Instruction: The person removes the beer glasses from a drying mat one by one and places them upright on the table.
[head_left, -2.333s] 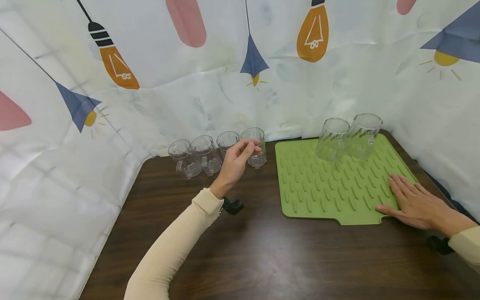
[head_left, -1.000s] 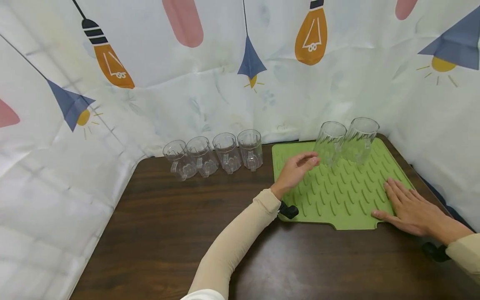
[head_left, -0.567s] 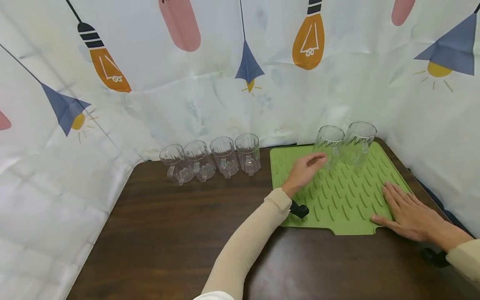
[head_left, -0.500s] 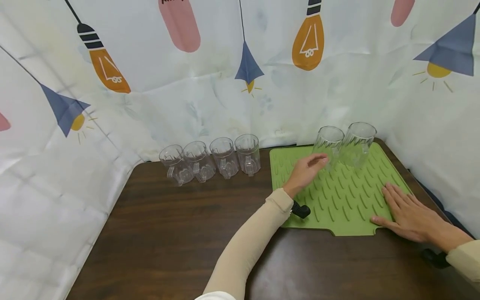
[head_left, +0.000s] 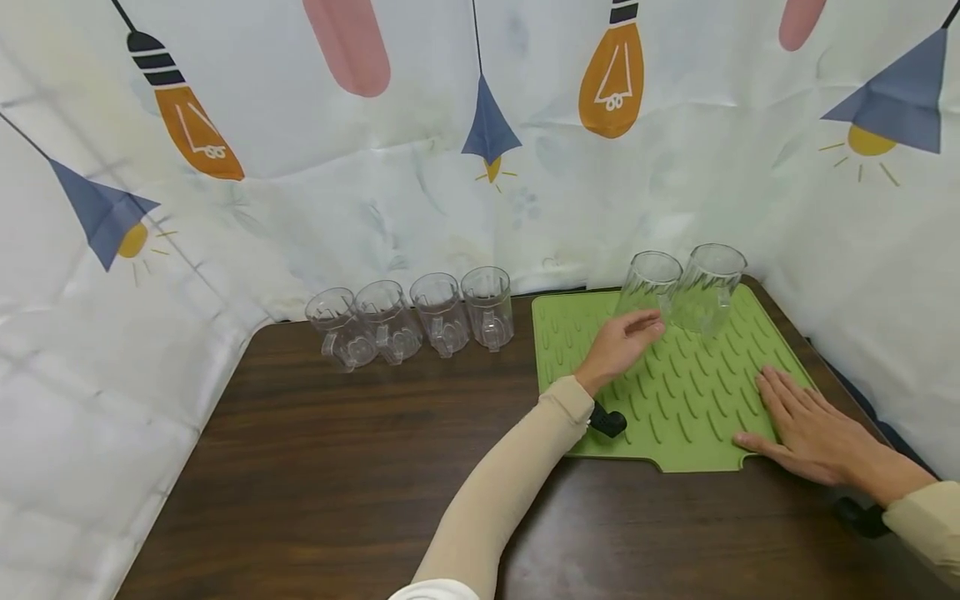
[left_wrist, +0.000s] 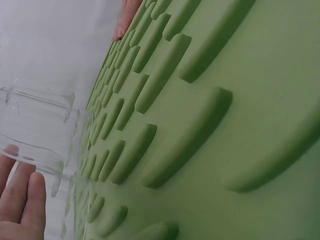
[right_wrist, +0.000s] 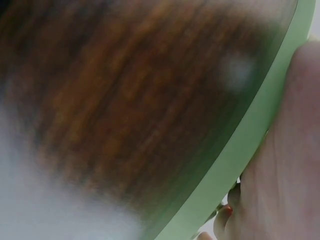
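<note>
Lamp-printed cloth (head_left: 420,196) hangs behind the dark wood-grain table (head_left: 337,467) where I work, as the head camera shows. At the table's two o'clock lies a green mat (head_left: 690,421); toward its twelve o'clock edge stand a clear mug (head_left: 651,279) and a second mug (head_left: 701,300), close together, presumably to save room. My left hand (head_left: 621,346) is at the clear mug's seven o'clock, fingers gently bent; whether they grip it, I cannot tell. My right hand (head_left: 817,437) lies flat over the mat's four o'clock edge, fingers straight, holding nothing, probably to stop it sliding. Four more mugs (head_left: 442,321) line the table at ten to eleven o'clock, beyond my sleeve.

Left wrist view: at eight o'clock, my fingers (left_wrist: 20,195) show beside the glass, a side the head view misses, contact unclear. Tall ridges (left_wrist: 195,135) likely lift glassware off the flat.

Right wrist view: the mat's rim (right_wrist: 240,140) runs between bare wood and my hand at four o'clock; no mug shows.
</note>
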